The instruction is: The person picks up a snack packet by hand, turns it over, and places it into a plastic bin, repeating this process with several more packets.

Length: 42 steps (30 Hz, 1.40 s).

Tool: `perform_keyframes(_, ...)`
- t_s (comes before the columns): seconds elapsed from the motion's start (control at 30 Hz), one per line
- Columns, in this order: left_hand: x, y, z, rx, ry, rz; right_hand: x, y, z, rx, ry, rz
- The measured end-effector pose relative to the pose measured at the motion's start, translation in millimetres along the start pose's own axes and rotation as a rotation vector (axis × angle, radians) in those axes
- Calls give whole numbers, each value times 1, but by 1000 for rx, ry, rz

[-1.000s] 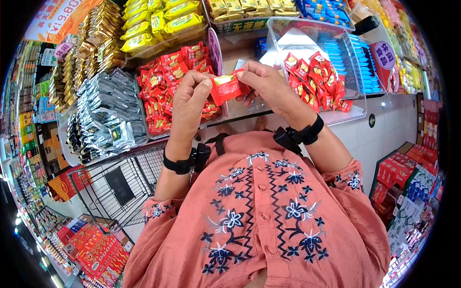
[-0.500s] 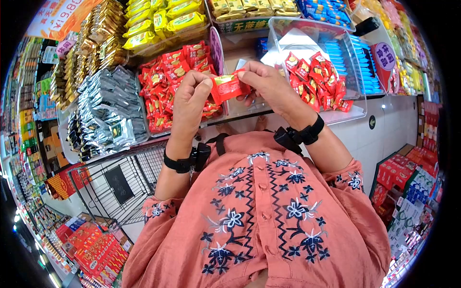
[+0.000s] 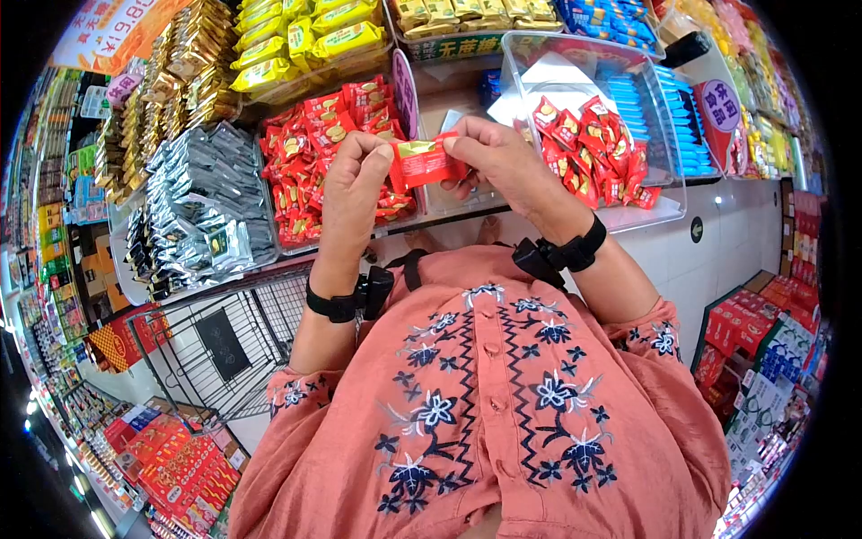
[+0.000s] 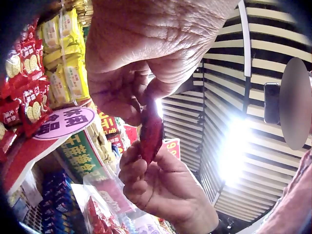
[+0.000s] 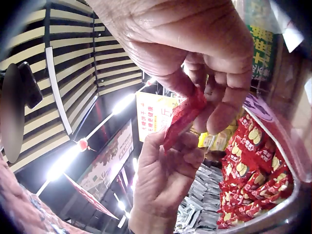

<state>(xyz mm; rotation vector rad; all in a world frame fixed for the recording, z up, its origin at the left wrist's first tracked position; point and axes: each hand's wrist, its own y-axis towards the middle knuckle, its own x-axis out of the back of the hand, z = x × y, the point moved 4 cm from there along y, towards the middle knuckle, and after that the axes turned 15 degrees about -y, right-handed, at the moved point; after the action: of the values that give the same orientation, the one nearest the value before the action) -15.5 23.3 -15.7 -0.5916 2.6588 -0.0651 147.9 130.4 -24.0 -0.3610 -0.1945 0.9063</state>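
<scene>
In the head view a small red packet [image 3: 422,163] with a yellow patch is stretched between both hands. My left hand [image 3: 357,184] pinches one end between thumb and fingers, and my right hand [image 3: 503,162] pinches the other. From the left wrist the packet [image 4: 152,134] appears edge-on, with the left hand [image 4: 151,53] above and the right hand [image 4: 163,187] below. The right wrist view has the packet [image 5: 185,117] below the right hand [image 5: 190,53], the left hand [image 5: 163,180] at its far end. Similar red packets [image 3: 305,171] fill a bin behind the left hand.
A clear bin [image 3: 669,202] of red packets stands right of the hands. Silver packets [image 3: 197,207] lie at the left, yellow ones [image 3: 337,40] and gold ones [image 3: 458,13] at the back. A wire cart [image 3: 260,332] stands below the shelf, left of the body.
The packet has turned slightly, its left end a little higher and its lower edge more level. Both hands keep their pinch in nearly the same place.
</scene>
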Motion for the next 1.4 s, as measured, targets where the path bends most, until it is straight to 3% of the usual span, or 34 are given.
perform_keyframes(0.67, 3, 13, -6, -34, 21, -22, -14, -1, -9, -9, -52, 144)
perform_keyframes(0.87, -1, 12, -9, -28, -172, -70, -17, -3, -9, -76, 109, 170)
perform_keyframes(1.07, -5, 9, 0, 67, -41, 32, -18, 1, -12, -65, 232, 104)
perform_keyframes(1.4, -1, 13, -8, 7, 27, 101, -28, 4, -19, -83, 11, 235)
